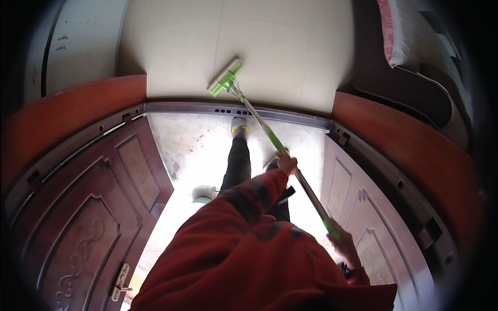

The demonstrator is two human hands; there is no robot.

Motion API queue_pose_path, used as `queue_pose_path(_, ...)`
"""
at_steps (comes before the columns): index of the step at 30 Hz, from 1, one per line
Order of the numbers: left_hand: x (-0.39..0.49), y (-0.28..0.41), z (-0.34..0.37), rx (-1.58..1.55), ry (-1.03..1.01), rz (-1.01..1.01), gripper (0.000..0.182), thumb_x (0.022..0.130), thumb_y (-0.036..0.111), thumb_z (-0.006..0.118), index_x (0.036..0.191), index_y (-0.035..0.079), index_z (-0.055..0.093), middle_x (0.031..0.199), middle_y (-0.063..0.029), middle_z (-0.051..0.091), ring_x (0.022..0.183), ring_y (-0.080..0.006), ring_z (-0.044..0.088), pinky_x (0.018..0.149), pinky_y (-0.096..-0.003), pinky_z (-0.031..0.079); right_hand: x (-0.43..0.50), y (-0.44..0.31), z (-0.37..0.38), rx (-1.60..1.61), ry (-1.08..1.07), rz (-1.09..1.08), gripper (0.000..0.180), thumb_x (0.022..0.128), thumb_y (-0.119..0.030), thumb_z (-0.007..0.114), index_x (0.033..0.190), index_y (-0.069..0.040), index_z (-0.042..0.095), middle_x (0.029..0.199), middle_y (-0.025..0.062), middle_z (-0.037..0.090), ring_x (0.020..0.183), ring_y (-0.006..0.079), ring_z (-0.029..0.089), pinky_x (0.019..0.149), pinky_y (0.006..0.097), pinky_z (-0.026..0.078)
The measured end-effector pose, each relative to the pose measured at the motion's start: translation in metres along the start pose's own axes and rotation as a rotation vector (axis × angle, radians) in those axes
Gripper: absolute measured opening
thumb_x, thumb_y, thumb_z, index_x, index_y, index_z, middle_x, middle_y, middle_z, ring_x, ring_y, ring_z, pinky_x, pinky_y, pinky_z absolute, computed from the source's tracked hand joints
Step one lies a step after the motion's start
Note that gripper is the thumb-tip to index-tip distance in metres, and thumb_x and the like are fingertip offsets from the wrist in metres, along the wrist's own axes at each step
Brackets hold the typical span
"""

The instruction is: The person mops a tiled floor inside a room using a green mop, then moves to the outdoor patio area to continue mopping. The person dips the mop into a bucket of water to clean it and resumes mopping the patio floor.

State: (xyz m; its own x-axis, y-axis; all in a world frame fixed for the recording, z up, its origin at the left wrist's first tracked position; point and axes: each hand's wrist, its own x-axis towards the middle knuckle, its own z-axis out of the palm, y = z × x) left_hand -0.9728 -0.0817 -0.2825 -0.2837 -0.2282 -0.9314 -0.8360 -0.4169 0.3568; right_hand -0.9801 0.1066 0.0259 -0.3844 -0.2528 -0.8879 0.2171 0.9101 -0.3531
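Note:
A sponge mop with a green and metal pole (256,116) runs diagonally across the view. Its green head (225,77) lies on the pale tiled floor (280,50) beyond the door sill. My left hand (287,163) is closed around the middle of the pole, just below a green sleeve. Lower down at the right, my right hand (343,243) grips the green end of the pole; some of its fingers are hidden. Both arms are in red sleeves.
A metal door sill (186,107) crosses in front of my feet. Carved double doors stand swung back, one at left (89,241) and one at right (362,217). Dark furniture with a pink and white cushion (404,35) is at upper right, a pale cabinet (85,42) at upper left.

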Motion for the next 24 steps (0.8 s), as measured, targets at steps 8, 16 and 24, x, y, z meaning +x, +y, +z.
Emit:
queue_pose_path(8, -0.057, 0.046, 0.039, -0.340, -0.155, -0.254, 0.018, 0.074, -0.001, 0.041, 0.090, -0.003, 0.034, 0.070, -0.0153, 0.046, 0.042, -0.0228, 0.050, 0.037, -0.0392, 0.047, -0.054, 0.014, 0.018, 0.102, 0.297, -0.089, 0.048, 0.079, -0.008, 0.063, 0.124, -0.005, 0.047, 0.098, 0.0163, 0.063, 0.075, 0.0228, 0.066, 0.059, 0.0284, 0.050)
queue_pose_path(16, 0.087, 0.177, -0.025, -0.818, -0.820, 0.035, 0.031, 0.082, 0.020, 0.050, 0.057, 0.019, 0.032, 0.047, 0.0068, 0.023, 0.038, -0.0057, 0.028, 0.035, -0.0229, 0.025, 0.118, -0.065, 0.040, 0.456, -0.150, 0.217, 0.070, 0.075, -0.005, 0.055, 0.137, -0.011, 0.022, 0.113, 0.0166, 0.054, 0.073, 0.0246, 0.063, 0.057, 0.0388, 0.050)
queue_pose_path(24, 0.150, 0.280, -0.061, -0.509, -0.241, 0.089, 0.019, 0.080, 0.007, 0.055, 0.070, 0.010, 0.040, 0.056, 0.0002, 0.037, 0.044, -0.0087, 0.037, 0.038, -0.0234, 0.034, 0.275, -0.184, 0.023, -0.080, 0.430, -0.317, 0.072, 0.078, -0.009, 0.055, 0.139, -0.014, 0.017, 0.071, 0.0218, 0.061, 0.060, 0.0374, 0.060, 0.055, 0.0441, 0.047)
